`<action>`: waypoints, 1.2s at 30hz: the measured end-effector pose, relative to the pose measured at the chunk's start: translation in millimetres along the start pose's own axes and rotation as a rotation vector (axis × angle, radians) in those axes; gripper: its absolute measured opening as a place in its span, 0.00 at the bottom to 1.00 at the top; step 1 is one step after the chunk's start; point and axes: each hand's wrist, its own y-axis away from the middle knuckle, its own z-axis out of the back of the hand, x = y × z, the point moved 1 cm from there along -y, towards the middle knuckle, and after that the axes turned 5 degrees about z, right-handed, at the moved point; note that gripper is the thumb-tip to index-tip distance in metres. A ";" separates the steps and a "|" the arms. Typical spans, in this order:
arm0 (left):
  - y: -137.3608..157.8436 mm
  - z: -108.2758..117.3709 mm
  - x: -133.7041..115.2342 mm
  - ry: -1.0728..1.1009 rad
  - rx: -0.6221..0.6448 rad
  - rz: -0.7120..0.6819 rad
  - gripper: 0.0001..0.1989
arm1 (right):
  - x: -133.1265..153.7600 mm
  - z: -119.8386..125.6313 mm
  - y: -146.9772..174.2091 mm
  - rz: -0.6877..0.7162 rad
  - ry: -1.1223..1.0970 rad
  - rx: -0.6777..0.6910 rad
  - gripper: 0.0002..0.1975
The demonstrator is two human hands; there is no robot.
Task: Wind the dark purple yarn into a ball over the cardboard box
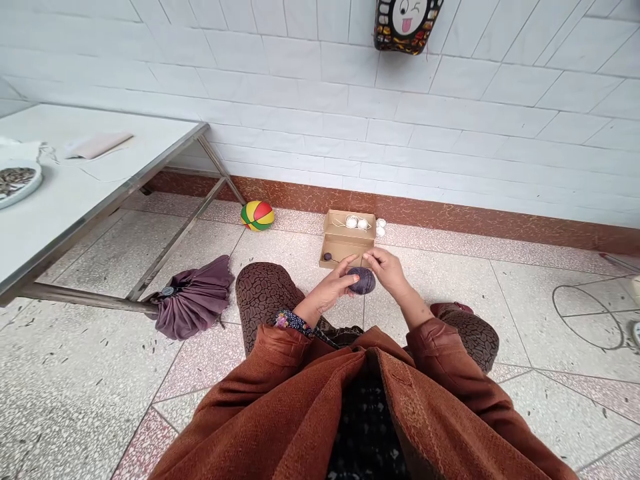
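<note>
My left hand is closed around the near side of a dark purple ball of yarn, thumb pressed on top. Just above the ball, my right hand pinches a thin strand of the same yarn between thumb and fingertips. Beyond both hands an open cardboard box lies on the floor. A small dark yarn ball sits in its left part, with a strand running towards my hands. White balls with pale thread rest in the raised lid part.
More white balls lie right of the box. To the left are a colourful ball, a folded purple umbrella and a metal-legged table. A black basket hangs on the wall; a wire ring stand is far right.
</note>
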 end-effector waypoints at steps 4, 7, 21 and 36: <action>1.1 -3.0 -6.3 0.149 -0.006 -0.008 0.33 | -17.5 -24.5 34.5 -0.100 -0.028 0.076 0.14; -5.2 -1.8 -4.3 0.257 -0.031 -0.012 0.29 | -21.1 -31.8 49.6 -0.104 0.019 0.104 0.13; -4.9 17.0 -14.9 0.324 -0.189 -0.094 0.27 | 9.9 -24.0 60.2 0.133 0.022 0.309 0.17; -4.4 12.5 5.6 -0.248 0.030 -0.032 0.46 | 22.3 24.5 -17.4 0.202 -0.013 0.046 0.15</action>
